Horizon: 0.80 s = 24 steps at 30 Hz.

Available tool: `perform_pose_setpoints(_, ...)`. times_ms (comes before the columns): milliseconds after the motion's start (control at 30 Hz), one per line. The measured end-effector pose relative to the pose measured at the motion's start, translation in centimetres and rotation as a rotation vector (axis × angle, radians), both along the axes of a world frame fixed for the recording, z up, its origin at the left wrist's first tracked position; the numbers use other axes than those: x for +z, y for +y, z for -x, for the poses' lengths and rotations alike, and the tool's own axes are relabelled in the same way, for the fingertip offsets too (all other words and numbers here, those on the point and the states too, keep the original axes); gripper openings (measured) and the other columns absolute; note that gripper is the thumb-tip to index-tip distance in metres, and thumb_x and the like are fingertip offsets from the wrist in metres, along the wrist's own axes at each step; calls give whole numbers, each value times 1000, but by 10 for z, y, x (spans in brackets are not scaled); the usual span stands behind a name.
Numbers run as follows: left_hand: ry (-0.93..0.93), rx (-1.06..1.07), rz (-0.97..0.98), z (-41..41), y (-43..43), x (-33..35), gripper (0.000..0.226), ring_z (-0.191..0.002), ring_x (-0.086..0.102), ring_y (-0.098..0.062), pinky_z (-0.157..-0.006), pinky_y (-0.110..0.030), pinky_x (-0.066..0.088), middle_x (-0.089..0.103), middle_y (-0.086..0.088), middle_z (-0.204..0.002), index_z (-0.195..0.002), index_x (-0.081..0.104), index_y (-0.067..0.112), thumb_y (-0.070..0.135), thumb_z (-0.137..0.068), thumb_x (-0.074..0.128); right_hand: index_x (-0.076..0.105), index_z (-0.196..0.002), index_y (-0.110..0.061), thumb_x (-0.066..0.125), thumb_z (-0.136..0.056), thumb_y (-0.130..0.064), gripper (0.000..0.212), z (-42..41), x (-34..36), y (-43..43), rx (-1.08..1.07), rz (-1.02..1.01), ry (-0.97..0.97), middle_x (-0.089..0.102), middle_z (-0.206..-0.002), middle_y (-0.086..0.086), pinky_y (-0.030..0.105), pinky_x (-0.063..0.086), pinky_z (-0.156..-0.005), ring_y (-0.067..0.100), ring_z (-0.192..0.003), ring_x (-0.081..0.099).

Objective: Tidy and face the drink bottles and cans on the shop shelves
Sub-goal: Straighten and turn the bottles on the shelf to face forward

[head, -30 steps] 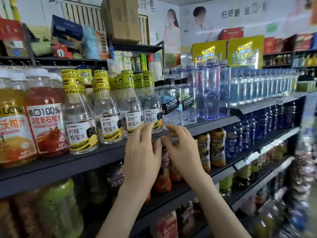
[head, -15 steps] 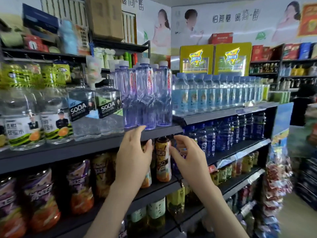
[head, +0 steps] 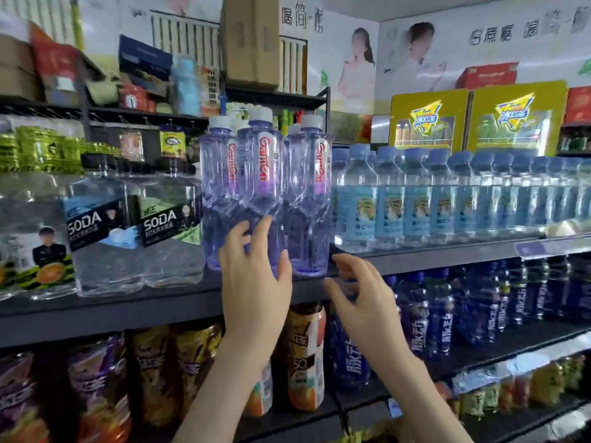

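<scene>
I had spread-fingered left hand [head: 256,282] on purple bottle [head: 259,174] at shelf [head: 153,303] front edge, right hand [head: 363,297] open-fingered, empty; next probably grip, square label.

Glossy clear plastic purple-tinted bottles [head: 260,187] stand on a matt dark shelf [head: 128,311].
</scene>
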<state>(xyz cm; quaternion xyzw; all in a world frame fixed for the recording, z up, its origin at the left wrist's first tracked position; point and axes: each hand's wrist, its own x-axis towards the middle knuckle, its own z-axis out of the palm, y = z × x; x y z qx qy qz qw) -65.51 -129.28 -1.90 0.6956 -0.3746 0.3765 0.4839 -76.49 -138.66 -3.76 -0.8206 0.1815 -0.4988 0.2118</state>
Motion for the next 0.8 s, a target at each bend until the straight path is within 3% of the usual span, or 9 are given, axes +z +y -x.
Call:
perform_pose_setpoints(100, -36, 35, 19, -5, 0, -2, 48, -112, 52, -28, -85, -28, 41, 49, -13, -126, -131, 51, 13, 15, -85, 65, 52, -128, -21, 59, -91, -25, 38, -18, 1, 1, 95, 32, -11, 49, -112, -15, 16, 42, -89, 1, -106, 50)
perform_pose_setpoints(167, -20, 61, 31, -10, 10, -5, 47, -110, 53, -24, -85, -26, 42, 50, -10, -125, -132, 50, 15, 16, -87, 63, 53, -125, -21, 60, -91, -23, 35, -31, 2, 8, 164, 48, -20, 50, -109, -16, 7, 38, -85, 1, -103, 51)
perform_pose_setpoints(267, -5, 210, 44, -23, 37, -11, 43, -108, 54, -24, -82, -25, 43, 52, -9, -121, -130, 53, 14, 16, -87, 62, 55, -123, -18, 61, -90, -17, 34, -51, 5, 25, 295, 85, -39, 50, -104, -14, -1, 34, -79, 3, -95, 53)
perform_pose_setpoints(400, 51, 450, 36, -39, 81, -15, 46, -111, 48, -31, -86, -31, 41, 49, -14, -121, -130, 51, 12, 14, -86, 65, 51, -129, -15, 59, -91, -16, 38, -75, 6, 58, 456, 117, -25, 48, -108, -12, -1, 30, -81, 0, -101, 48)
perform_pose_setpoints(500, 167, 513, -26, -49, 100, -11, 59, -121, 39, -32, -92, -36, 40, 39, -17, -133, -142, 37, 21, 21, -89, 62, 39, -139, -16, 57, -93, -15, 50, -89, 5, 76, 525, 89, -8, 42, -119, -13, -4, 28, -80, 3, -109, 47)
perform_pose_setpoints(633, 286, 500, -105, -64, 106, -2, 75, -129, 29, -34, -97, -38, 36, 30, -17, -141, -148, 6, 38, 33, -92, 55, 8, -150, -29, 51, -96, -19, 70, -110, 9, 86, 506, 49, 68, 24, -151, 2, 12, 31, -77, 26, -119, 50)
perform_pose_setpoints(667, 300, 493, -116, -68, 107, 0, 77, -131, 26, -35, -99, -41, 34, 29, -19, -142, -147, 1, 41, 33, -93, 54, -1, -149, -34, 50, -96, -20, 74, -115, 11, 88, 502, 41, 83, 19, -155, 3, 17, 34, -75, 29, -110, 55)
perform_pose_setpoints(733, 292, 474, -131, -75, 110, 5, 80, -135, 22, -38, -103, -44, 32, 25, -22, -147, -145, -5, 44, 34, -93, 54, -11, -146, -40, 48, -97, -22, 78, -124, 17, 92, 480, 51, 96, 17, -156, 4, 21, 37, -64, 19, -74, 58)
perform_pose_setpoints(800, 261, 450, -157, -80, 112, 8, 82, -137, 21, -38, -105, -43, 31, 21, -23, -148, -144, -10, 46, 32, -93, 54, -15, -145, -41, 48, -97, -22, 81, -132, 23, 95, 461, 60, 84, 25, -152, 3, 23, 36, -58, 12, -67, 54)
